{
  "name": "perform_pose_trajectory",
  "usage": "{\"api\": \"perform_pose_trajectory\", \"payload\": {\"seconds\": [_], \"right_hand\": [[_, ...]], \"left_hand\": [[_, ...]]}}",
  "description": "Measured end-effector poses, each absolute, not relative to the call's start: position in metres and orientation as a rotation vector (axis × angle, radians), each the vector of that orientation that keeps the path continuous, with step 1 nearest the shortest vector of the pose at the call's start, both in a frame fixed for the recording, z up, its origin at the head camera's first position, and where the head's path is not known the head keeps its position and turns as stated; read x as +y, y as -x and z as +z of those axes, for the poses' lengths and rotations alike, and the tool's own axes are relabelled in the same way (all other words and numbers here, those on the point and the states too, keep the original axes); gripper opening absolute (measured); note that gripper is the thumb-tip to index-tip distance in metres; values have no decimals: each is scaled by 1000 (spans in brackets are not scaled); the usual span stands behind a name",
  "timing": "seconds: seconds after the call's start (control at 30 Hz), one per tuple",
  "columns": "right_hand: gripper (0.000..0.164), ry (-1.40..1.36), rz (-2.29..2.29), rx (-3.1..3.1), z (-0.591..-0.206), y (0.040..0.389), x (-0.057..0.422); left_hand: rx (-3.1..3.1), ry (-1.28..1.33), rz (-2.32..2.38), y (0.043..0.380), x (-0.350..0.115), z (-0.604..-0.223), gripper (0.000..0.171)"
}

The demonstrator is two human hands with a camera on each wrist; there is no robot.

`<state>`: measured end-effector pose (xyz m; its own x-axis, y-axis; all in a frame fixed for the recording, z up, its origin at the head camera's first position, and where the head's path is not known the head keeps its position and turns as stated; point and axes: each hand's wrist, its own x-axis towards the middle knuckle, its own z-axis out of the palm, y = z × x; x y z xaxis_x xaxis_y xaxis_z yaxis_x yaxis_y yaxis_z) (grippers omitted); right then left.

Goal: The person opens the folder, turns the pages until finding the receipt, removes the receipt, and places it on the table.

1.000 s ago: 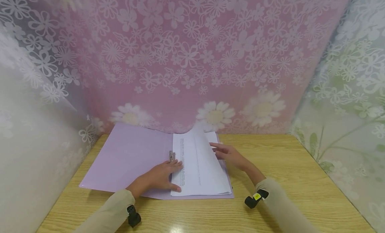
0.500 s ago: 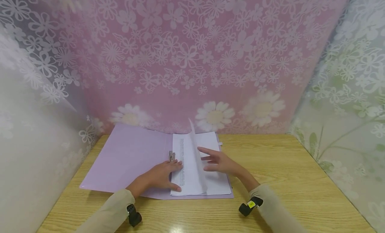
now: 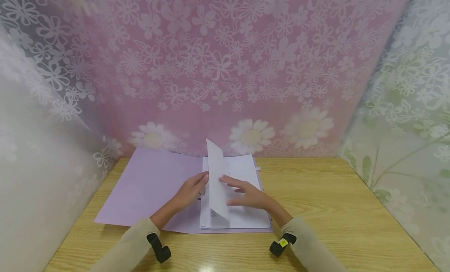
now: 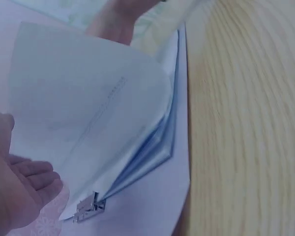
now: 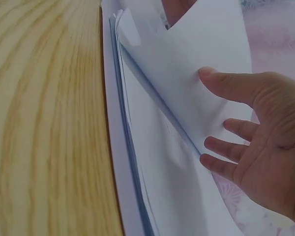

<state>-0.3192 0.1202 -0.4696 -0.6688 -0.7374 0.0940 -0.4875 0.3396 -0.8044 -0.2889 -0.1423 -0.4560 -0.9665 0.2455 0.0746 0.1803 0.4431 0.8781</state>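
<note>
A lilac folder [image 3: 151, 186] lies spread on the table, with a stack of white paper [image 3: 246, 166] on its right half. One upper page [image 3: 215, 178] stands raised and bent between the two hands. My right hand [image 3: 249, 194] has its fingers spread against the page's right face; the right wrist view shows the thumb tip on the sheet [image 5: 187, 49]. On the other side, my left hand [image 3: 188, 192] has its fingertips right at the page's left face, the fingers loosely bent in the left wrist view. A metal clip [image 4: 91, 206] holds the sheets at the folder's spine.
The wooden table [image 3: 316, 186] extends around the folder. Behind it hangs a pink flowered cloth [image 3: 218, 69], with pale flowered cloth [image 3: 415, 127] at the right side. A small white tab [image 3: 258, 168] sticks out at the folder's right edge.
The page has swung leftward from nearly flat to upright, with the right hand moving left along it. My left hand has lifted off the stack's left margin and come up beside the page.
</note>
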Motion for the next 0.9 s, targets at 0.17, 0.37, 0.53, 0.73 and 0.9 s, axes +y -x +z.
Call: {"api": "perform_pose_trajectory", "payload": {"seconds": [0.17,0.37,0.53,0.73,0.9], "right_hand": [[78,1142,-1197,2342,-467,316,109],[76,1160,-1163,2349,-466,313,98],[74,1195,-1169,2350,-463,310,93],[72,1198,-1173,2340,-458,310,89],[72,1187,-1155,2326,-454,310,87]], "left_hand": [[2463,-245,1833,292,-145,-445,67],[2415,-126,1896,297,-161,-435,66],[2453,-99,1889,301,-176,-434,61],[2550,-9,1787,303,-196,-437,62],[2612,80,1688,301,-210,-441,64]]}}
